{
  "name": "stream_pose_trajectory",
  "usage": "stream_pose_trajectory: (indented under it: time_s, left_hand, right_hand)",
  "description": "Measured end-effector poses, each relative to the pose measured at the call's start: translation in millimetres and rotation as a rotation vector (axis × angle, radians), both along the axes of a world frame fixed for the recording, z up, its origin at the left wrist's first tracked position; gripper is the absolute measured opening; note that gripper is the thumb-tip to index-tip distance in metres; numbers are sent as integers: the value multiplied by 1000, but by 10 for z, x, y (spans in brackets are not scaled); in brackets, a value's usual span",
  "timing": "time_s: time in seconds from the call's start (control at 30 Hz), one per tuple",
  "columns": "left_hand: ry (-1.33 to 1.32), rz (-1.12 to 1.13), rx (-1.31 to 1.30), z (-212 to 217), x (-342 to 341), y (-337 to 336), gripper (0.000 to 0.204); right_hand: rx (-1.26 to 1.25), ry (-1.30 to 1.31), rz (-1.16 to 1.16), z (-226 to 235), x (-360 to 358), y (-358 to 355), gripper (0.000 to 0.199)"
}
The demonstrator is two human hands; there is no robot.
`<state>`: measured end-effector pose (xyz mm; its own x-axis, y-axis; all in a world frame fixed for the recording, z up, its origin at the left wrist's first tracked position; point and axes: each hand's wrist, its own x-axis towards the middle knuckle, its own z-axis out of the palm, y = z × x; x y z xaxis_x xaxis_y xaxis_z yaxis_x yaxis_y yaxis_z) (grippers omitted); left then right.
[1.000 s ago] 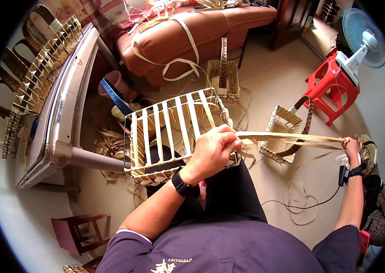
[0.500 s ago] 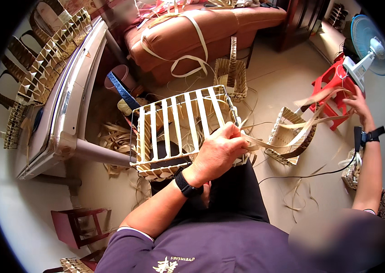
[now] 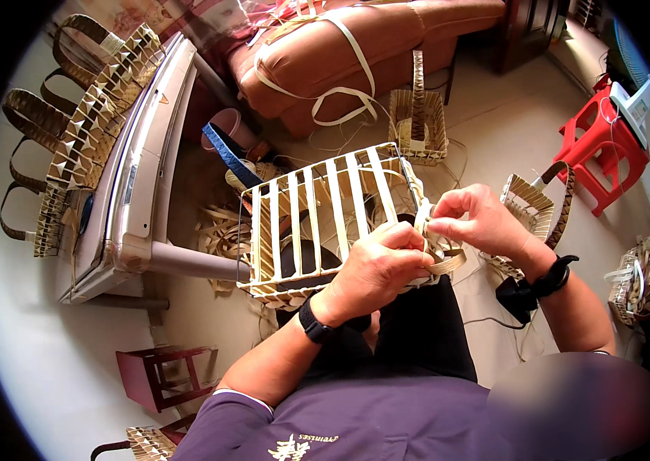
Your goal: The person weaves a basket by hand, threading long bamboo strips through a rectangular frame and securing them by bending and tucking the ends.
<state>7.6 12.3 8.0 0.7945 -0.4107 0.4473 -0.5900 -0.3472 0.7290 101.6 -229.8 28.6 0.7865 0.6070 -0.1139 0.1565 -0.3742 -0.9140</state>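
Observation:
A half-woven basket (image 3: 336,201) of pale flat slats on a thin metal frame rests over my lap, tilted. At its right-hand corner, my left hand (image 3: 386,263) is closed, with fingers pinched on a flat pale strip (image 3: 448,264) that bends out past its knuckles. Just right of it, my right hand (image 3: 486,220) is also closed, thumb and forefinger pinching the strip beside the basket's rim. Fingertips of both hands nearly meet; where exactly the strip passes between them is partly hidden.
Small finished baskets stand right (image 3: 526,201) and beyond mine (image 3: 431,123). A red stool (image 3: 605,146) carries a fan at far right. Left are a table edge (image 3: 137,177) with handled baskets and a dark red stool (image 3: 140,376). Loose strips (image 3: 221,238) and a brown sofa (image 3: 302,65) lie ahead.
My right hand has come in from far right, where the strip trailed out long, to the basket's corner beside my left hand. My left hand stays at that corner. The view has shifted slightly.

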Motion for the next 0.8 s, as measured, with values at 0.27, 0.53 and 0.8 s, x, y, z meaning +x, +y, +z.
stream_pose_trajectory:
  time_s: [0.27, 0.53, 0.8]
  left_hand:
    - [-12, 4, 11, -8, 10, -20, 20]
    - [-3, 20, -1, 2, -16, -39, 25]
    - [12, 40, -17, -28, -40, -37, 27]
  right_hand:
    - [66, 218, 130, 51, 120, -85, 21]
    - [110, 219, 90, 116, 145, -221, 22]
    - [153, -259, -75, 58, 124, -2, 19]
